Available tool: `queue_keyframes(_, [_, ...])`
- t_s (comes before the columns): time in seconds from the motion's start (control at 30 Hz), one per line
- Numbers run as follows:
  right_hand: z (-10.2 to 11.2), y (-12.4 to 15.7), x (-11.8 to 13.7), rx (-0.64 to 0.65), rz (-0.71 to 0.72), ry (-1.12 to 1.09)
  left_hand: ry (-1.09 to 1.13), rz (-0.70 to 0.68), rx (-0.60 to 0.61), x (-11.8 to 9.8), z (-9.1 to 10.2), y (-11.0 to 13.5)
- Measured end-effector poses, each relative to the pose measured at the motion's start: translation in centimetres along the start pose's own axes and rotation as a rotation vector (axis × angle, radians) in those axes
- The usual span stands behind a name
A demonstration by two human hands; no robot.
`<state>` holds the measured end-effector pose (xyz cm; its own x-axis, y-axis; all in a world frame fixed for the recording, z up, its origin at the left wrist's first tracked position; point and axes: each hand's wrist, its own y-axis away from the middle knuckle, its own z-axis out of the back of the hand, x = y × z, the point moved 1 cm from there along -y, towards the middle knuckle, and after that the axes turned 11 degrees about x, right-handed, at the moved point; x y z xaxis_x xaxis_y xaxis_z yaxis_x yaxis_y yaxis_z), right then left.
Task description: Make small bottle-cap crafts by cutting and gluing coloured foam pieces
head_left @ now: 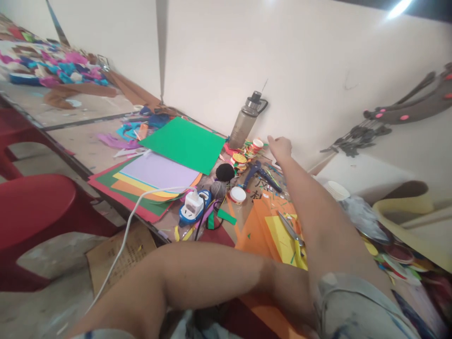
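Note:
My right hand (281,148) reaches forward over the far edge of the table, close to the wall. Its fingers look curled; anything inside them is hidden. Left of it are small paper tubs (257,144) and a grey drink bottle (243,123). Dark-handled pliers (252,174) lie below it amid scraps. My left hand (294,286) lies across my front by my right arm, over orange paper (252,230); its fingers are hidden behind the right arm and sleeve. Scissors (291,229) rest on yellow paper (277,235) just above it.
A stack of coloured sheets (162,172) lies at left under a green sheet (185,146). A blue power strip (181,217) holds a white plug, its cable (129,221) hanging off the table. Black yarn (225,172) sits mid-table. Red stools (42,207) stand left.

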<state>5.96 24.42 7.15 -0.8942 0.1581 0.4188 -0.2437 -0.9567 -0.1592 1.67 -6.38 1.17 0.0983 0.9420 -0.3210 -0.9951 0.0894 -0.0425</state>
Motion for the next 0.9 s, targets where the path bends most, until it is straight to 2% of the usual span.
queue_keyframes(0.03, [0.9, 0.4, -0.4, -0.006, 0.017, 0.005, -0.028, -0.167, 0.069, -0.5, -0.1, 0.1])
queue_keyframes(0.07, [1.7, 1.0, -0.8, -0.01, 0.032, 0.011, -0.056, -0.266, 0.099, -1.0, -0.1, 0.2])
queue_keyframes(0.17, [3.9, 3.7, -2.4, -0.005, 0.073, 0.027, -0.101, -0.328, 0.227, -2.1, 0.1, 0.5])
queue_keyframes(0.27, [5.7, 8.0, -4.7, -0.015, 0.149, 0.031, -0.163, -0.26, 0.151, -2.7, 0.7, 0.9])
queue_keyframes(0.37, [7.1, 13.4, -7.7, -0.118, 0.245, -0.021, -0.223, -0.233, 0.066, -2.8, 1.0, 1.2])
queue_keyframes(0.47, [8.1, 18.6, -11.2, -0.215, 0.231, -0.183, -0.244, -0.215, -0.035, -2.2, 1.2, 1.3])
queue_keyframes(0.57, [8.4, 22.7, -14.3, -0.332, 0.232, -0.382, -0.177, -0.132, -0.243, -0.7, 1.7, 1.6])
queue_keyframes(0.7, [7.9, 25.7, -16.9, -0.458, 0.22, -0.549, 0.053, 0.122, -0.688, 2.3, 3.3, 2.4])
queue_keyframes(0.77, [7.7, 26.5, -17.3, -0.39, 0.222, -0.534, 0.216, 0.23, -0.901, 4.0, 4.1, 2.8])
queue_keyframes(0.83, [7.7, 27.0, -17.2, -0.243, 0.239, -0.507, 0.323, 0.283, -1.043, 5.7, 4.5, 3.2])
queue_keyframes(0.9, [8.1, 27.5, -16.7, -0.109, 0.253, -0.49, 0.374, 0.318, -1.123, 7.2, 4.7, 3.5])
